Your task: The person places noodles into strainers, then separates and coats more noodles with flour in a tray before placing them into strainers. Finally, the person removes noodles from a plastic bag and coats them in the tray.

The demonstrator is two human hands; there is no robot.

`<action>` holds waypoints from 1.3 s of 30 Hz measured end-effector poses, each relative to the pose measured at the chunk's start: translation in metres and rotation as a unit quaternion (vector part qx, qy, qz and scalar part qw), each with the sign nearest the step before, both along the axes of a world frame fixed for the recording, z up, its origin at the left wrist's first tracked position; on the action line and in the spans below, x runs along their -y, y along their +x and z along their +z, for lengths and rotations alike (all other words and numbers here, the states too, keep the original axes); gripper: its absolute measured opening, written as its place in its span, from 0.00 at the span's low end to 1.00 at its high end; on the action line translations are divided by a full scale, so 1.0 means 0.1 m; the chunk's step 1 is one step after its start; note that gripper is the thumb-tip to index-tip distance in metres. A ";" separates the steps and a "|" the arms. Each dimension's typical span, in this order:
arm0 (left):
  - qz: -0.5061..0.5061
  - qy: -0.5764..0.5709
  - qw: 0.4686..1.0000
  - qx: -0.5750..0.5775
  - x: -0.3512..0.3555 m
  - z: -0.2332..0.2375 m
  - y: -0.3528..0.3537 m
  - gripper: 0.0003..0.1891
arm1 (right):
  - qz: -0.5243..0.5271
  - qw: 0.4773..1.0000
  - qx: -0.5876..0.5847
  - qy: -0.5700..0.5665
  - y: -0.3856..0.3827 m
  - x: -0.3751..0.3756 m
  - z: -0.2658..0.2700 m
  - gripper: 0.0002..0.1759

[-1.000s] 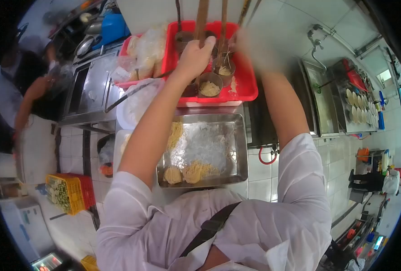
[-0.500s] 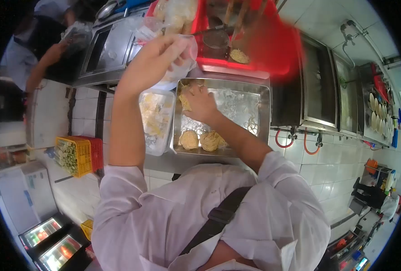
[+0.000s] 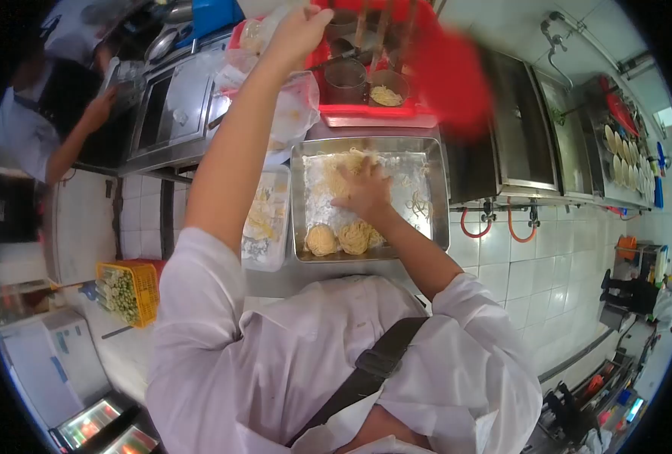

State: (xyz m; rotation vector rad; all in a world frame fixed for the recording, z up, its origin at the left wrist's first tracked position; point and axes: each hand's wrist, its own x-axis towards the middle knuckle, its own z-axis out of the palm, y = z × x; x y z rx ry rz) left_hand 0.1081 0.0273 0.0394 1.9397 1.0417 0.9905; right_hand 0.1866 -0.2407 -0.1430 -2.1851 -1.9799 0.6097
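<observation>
My left hand (image 3: 302,34) is raised at the top, its fingers closed, apparently on the edge of a translucent plastic bag (image 3: 271,17). Another clear bag (image 3: 294,113) sags below that forearm. Inside a shallow metal tray (image 3: 299,200), my right hand (image 3: 366,189) has its fingers spread over a blurred, loose heap of noodles (image 3: 343,168). At the tray's near side lie round noodle nests, one (image 3: 321,240) at the left and another (image 3: 353,237) beside it. Noodle strands (image 3: 417,204) and white powder are scattered across the tray's bottom.
A plastic tub (image 3: 274,257) with yellow scraps sits left of the tray. Beyond is a red crate (image 3: 404,112) with mesh strainers, one holding noodles (image 3: 386,96). A blurred red shape (image 3: 453,87) hangs at the right. Another person's hand (image 3: 99,110) is at the far left.
My left hand has moved up and away, its fingers now closed. My right hand has shifted right within the tray, and its fingers are spread over noodles.
</observation>
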 end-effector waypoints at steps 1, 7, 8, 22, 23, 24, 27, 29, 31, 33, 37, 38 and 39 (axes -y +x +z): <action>-0.006 -0.009 1.000 0.004 -0.14 -0.06 0.12 0.21 | 0.032 0.999 -0.019 -0.004 0.00 -0.06 -0.11 0.41; -0.116 0.083 0.989 0.041 -0.45 -0.01 0.65 0.21 | -0.062 0.997 0.052 -0.003 0.05 0.14 0.60 0.27; -0.142 0.049 0.989 -0.007 -0.44 0.11 0.69 0.21 | -0.066 0.997 0.049 -0.009 0.05 0.11 0.32 0.27; -0.190 0.132 0.973 0.007 -0.24 0.28 0.00 0.13 | 0.007 0.905 -0.407 0.125 0.44 -0.80 1.59 0.20; -0.192 0.133 0.972 0.007 -0.21 0.31 -0.06 0.13 | 0.009 0.912 -0.387 0.136 0.42 -1.00 1.77 0.20; -0.176 0.102 0.979 0.006 -0.16 0.36 -0.13 0.13 | 0.032 0.943 -0.260 0.206 0.46 -1.25 1.78 0.20; -0.143 0.140 0.980 0.006 -0.23 0.29 -0.20 0.12 | 0.024 0.971 0.004 0.239 0.33 -1.72 2.01 0.20; -0.127 0.208 0.970 0.007 -0.28 0.21 -0.22 0.12 | 0.015 0.983 0.076 0.167 0.31 -2.15 1.89 0.20; -0.136 0.228 0.964 0.023 -0.27 0.19 -0.20 0.11 | 0.004 0.985 0.146 0.093 0.33 -2.33 1.68 0.21; -0.108 0.253 0.960 -0.047 -0.49 0.10 -0.20 0.15 | 0.062 0.978 0.199 0.026 0.36 -2.40 1.36 0.20; -0.058 0.278 0.957 -0.063 -0.46 0.08 -0.16 0.17 | 0.050 0.983 0.059 0.165 0.74 -2.46 0.52 0.17; -0.062 0.277 0.957 -0.063 -0.50 0.05 -0.14 0.17 | 0.046 0.984 0.058 0.164 0.71 -2.36 0.72 0.17; -0.067 0.287 0.954 -0.062 -0.58 0.00 -0.11 0.17 | 0.009 0.981 0.012 0.191 0.62 -2.17 1.18 0.16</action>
